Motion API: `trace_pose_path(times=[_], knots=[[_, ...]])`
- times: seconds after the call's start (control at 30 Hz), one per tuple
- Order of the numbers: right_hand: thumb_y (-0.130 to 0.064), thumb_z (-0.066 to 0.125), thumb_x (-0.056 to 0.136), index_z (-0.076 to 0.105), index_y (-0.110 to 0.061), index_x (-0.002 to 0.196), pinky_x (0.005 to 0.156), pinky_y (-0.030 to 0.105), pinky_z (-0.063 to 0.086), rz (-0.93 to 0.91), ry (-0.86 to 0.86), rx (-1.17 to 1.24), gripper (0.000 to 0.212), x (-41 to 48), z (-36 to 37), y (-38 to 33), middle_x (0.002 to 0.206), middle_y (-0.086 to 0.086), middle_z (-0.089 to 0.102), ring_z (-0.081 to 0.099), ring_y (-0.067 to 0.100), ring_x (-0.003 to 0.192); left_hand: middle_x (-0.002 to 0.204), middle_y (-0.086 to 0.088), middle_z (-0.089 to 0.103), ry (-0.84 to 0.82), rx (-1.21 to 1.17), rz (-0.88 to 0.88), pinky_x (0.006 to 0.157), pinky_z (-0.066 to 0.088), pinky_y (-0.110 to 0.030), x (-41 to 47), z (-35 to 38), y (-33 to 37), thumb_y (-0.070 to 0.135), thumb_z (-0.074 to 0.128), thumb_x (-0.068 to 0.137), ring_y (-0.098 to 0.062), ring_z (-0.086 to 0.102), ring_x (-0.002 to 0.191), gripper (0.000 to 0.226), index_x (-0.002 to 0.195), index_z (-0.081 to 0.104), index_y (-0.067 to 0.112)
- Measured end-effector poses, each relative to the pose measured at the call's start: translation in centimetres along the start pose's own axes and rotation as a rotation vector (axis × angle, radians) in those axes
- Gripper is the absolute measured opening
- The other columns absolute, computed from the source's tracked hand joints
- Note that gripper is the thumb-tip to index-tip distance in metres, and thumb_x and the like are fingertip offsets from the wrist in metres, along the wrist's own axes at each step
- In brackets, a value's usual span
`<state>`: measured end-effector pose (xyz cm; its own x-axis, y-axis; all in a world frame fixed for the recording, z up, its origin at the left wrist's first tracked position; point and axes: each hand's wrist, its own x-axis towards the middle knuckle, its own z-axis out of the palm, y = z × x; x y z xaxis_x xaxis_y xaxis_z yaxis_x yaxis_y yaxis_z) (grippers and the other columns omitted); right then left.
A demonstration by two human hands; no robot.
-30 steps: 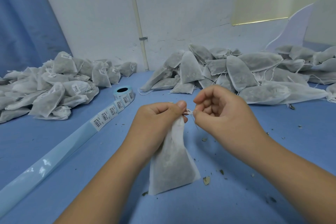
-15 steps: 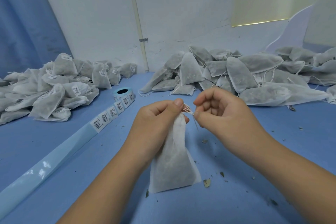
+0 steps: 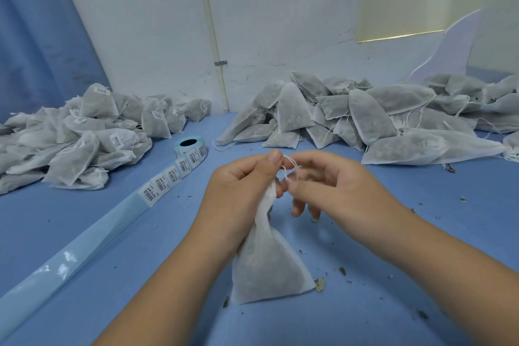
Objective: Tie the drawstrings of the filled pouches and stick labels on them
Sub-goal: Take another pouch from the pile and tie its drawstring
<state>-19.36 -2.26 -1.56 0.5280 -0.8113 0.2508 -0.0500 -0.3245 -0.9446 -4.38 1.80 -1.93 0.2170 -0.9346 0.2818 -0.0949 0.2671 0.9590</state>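
The left hand (image 3: 241, 194) is curled round the neck of the pouch (image 3: 266, 270), with its thumb pressed on top of the bunched cloth. Right beside it, the right hand (image 3: 337, 191) pinches the thin white drawstring (image 3: 290, 167) between thumb and first finger. Its other fingers hang loose below. The string makes small loops between the two hands, so I think the knot is not pulled tight yet.

The pouch hangs down from the grip and its bottom rests on the blue table (image 3: 407, 303). It looks soft and light, with dry bits inside that can shift. The cloth is thin, so a hard pull might tear it. The neck is the best place to hold it, because the cloth is bunched there and the string comes out there. The string is thin and could slip, so it needs a firm pinch.

Left of the grip, a bit further off, lies the roll of labels (image 3: 191, 146), with a pile of labelled pouches (image 3: 84, 143) past it. Behind the grip and to the right is a pile of untied pouches (image 3: 365, 118)
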Motion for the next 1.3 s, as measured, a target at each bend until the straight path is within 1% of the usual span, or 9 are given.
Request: trace_pose_path(times=[0.07, 0.2, 0.37, 0.47, 0.77, 0.9, 1.03, 1.13, 1.3], knots=[[-0.016, 0.063, 0.089, 0.071, -0.020, 0.092, 0.056, 0.019, 0.046, -0.008, -0.002, -0.008, 0.010, -0.1, 0.1, 0.1, 0.084, -0.001, 0.074, 0.063, 0.008, 0.062, 0.056, 0.007, 0.060, -0.020, -0.038, -0.005, 0.046, 0.039, -0.015, 0.0, -0.1, 0.1, 0.049, 0.066, 0.072, -0.006, 0.050, 0.043, 0.028, 0.072, 0.078, 0.023], [-0.021, 0.063, 0.090, 0.073, -0.020, 0.074, 0.052, 0.018, 0.045, -0.032, 0.043, -0.008, 0.019, 0.1, -0.3, 0.2, 0.072, -0.001, 0.072, 0.060, 0.009, 0.056, 0.059, 0.003, 0.052, -0.029, -0.001, -0.018, 0.045, 0.035, -0.022, 0.0, -0.3, 0.1, 0.057, 0.069, 0.068, -0.010, 0.039, 0.044, 0.037, 0.079, 0.079, 0.023], [-0.023, 0.062, 0.090, 0.076, -0.018, 0.078, 0.049, 0.018, 0.043, -0.031, 0.040, 0.020, 0.019, 0.3, -0.9, 0.2, 0.069, 0.002, 0.072, 0.058, 0.012, 0.051, 0.060, 0.002, 0.050, -0.006, -0.009, -0.048, 0.045, 0.033, -0.022, 0.2, -0.7, 0.0, 0.059, 0.073, 0.069, -0.012, 0.036, 0.043, 0.038, 0.077, 0.078, 0.022], [-0.023, 0.060, 0.092, 0.075, -0.017, 0.076, 0.049, 0.019, 0.043, -0.043, 0.069, 0.020, 0.023, 0.5, -1.2, 0.3, 0.066, 0.003, 0.070, 0.058, 0.013, 0.050, 0.057, 0.003, 0.050, -0.003, -0.005, -0.093, 0.046, 0.031, -0.021, 0.4, -1.0, -0.1, 0.054, 0.072, 0.069, -0.012, 0.035, 0.041, 0.033, 0.073, 0.077, 0.021], [-0.022, 0.056, 0.094, 0.076, -0.017, 0.076, 0.046, 0.019, 0.039, -0.088, 0.242, 0.156, 0.028, 1.0, -2.1, 0.4, 0.059, 0.000, 0.063, 0.051, 0.014, 0.048, 0.055, 0.003, 0.049, -0.159, 0.123, -0.110, 0.044, 0.032, -0.021, 0.3, -1.4, 0.0, 0.042, 0.073, 0.072, -0.014, 0.035, 0.044, 0.023, 0.077, 0.079, 0.020], [-0.023, 0.056, 0.094, 0.076, -0.020, 0.077, 0.046, 0.019, 0.039, -0.103, 0.257, 0.141, 0.026, 1.0, -2.2, 0.6, 0.060, -0.002, 0.061, 0.050, 0.013, 0.048, 0.051, 0.005, 0.049, -0.238, 0.138, -0.081, 0.042, 0.031, -0.016, 0.0, -1.2, 0.4, 0.038, 0.073, 0.072, -0.008, 0.036, 0.040, 0.018, 0.075, 0.079, 0.022], [-0.027, 0.057, 0.093, 0.076, -0.027, 0.078, 0.047, 0.020, 0.040, -0.101, 0.250, 0.081, 0.024, 0.9, -1.8, 0.9, 0.060, -0.003, 0.062, 0.051, 0.012, 0.049, 0.053, 0.006, 0.054, -0.319, 0.143, -0.015, 0.042, 0.032, -0.016, -0.4, -0.9, 0.8, 0.040, 0.075, 0.072, -0.004, 0.039, 0.040, 0.015, 0.075, 0.080, 0.026], [-0.028, 0.058, 0.093, 0.076, -0.028, 0.077, 0.048, 0.021, 0.040, -0.092, 0.258, 0.051, 0.023, 1.0, -1.6, 1.1, 0.059, -0.004, 0.063, 0.052, 0.012, 0.049, 0.057, 0.007, 0.057, -0.250, 0.072, 0.050, 0.043, 0.031, -0.017, -0.3, -0.8, 0.7, 0.046, 0.074, 0.065, -0.011, 0.035, 0.043, 0.024, 0.076, 0.080, 0.026], [-0.026, 0.060, 0.091, 0.075, -0.027, 0.071, 0.049, 0.015, 0.040, -0.109, 0.218, -0.081, 0.024, 0.9, -1.3, 1.4, 0.061, -0.006, 0.066, 0.054, 0.009, 0.049, 0.057, 0.003, 0.055, -0.085, -0.114, 0.049, 0.041, 0.029, -0.017, -0.1, -0.8, 0.7, 0.028, 0.077, 0.072, -0.010, 0.032, 0.039, 0.009, 0.075, 0.080, 0.020]])
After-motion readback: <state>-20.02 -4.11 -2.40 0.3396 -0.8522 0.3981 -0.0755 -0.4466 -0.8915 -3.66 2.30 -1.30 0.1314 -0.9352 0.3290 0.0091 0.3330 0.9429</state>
